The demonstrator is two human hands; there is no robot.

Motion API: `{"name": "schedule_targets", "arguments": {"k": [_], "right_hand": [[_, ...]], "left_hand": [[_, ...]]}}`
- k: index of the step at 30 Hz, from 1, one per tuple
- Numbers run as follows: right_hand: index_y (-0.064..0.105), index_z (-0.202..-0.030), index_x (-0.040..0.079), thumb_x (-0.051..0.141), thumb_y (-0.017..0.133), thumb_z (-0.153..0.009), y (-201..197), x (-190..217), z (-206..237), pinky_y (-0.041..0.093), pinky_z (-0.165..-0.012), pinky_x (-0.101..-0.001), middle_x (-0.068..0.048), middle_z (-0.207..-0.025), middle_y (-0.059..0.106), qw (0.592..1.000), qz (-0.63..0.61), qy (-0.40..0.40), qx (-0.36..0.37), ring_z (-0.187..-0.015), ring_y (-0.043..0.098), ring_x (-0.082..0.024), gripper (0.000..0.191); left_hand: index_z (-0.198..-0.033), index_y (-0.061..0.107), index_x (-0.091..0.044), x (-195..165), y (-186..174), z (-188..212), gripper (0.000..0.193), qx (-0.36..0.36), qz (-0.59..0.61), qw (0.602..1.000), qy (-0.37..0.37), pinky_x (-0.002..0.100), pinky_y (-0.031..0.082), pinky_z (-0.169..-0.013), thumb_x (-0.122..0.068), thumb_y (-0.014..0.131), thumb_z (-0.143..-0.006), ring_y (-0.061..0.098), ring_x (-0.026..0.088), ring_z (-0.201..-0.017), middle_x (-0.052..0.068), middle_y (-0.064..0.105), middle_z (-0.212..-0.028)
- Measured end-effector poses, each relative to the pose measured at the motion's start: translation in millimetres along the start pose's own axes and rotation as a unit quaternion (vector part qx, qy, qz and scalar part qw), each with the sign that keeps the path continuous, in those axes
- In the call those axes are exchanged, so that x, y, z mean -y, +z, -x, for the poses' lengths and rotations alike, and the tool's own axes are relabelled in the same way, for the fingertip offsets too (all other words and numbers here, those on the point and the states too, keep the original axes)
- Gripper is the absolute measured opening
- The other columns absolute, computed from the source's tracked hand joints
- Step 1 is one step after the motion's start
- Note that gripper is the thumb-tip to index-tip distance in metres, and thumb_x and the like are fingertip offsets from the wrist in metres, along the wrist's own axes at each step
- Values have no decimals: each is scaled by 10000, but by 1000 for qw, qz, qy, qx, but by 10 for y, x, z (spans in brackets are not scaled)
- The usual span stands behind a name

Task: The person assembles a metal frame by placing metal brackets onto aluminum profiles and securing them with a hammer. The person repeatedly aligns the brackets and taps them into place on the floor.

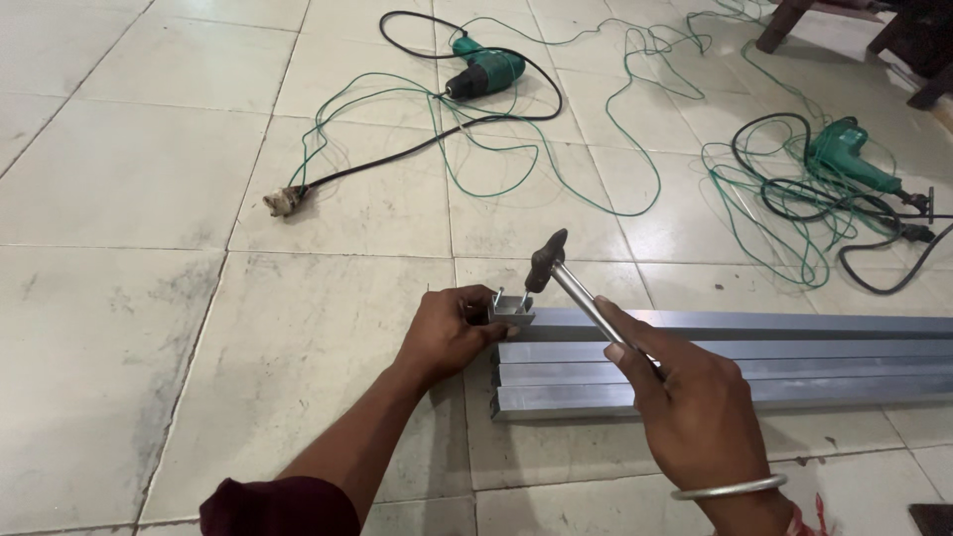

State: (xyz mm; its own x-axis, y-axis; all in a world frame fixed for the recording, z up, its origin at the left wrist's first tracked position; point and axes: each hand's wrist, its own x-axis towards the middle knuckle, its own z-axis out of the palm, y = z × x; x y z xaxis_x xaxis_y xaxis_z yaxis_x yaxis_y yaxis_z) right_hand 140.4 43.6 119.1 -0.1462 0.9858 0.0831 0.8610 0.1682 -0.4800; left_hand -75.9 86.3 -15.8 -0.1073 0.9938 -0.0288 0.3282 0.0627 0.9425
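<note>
A small stiff bracket [511, 312] is pinched at the rail [735, 325] end by the left hand [447, 333], while a hammer [576, 288], seemingly head-heavy, is clasped low on its handle by the right hand [695, 397].

Silvery-grey metal bars [735, 362], green drills [483, 69], seemingly whitish floor tiles [129, 179].

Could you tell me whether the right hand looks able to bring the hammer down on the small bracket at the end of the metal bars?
Probably yes: the right hand holds the hammer just above the bracket, with nothing between; the left hand grips beside it.
</note>
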Motion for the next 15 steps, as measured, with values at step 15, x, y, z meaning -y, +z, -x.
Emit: {"name": "schedule_targets", "arguments": {"k": [15], "right_hand": [[662,-1366,239,233,641,-931,14,-73,52,493,-552,-362,-112,-778,688,987,-85,-90,-99,-548,562,-181,436]], "left_hand": [[-1059,763,-29,2,-8,2,318,2,10,1000,8,320,586,-781,-171,842,-785,749,175,-860,103,799,-928]]}}
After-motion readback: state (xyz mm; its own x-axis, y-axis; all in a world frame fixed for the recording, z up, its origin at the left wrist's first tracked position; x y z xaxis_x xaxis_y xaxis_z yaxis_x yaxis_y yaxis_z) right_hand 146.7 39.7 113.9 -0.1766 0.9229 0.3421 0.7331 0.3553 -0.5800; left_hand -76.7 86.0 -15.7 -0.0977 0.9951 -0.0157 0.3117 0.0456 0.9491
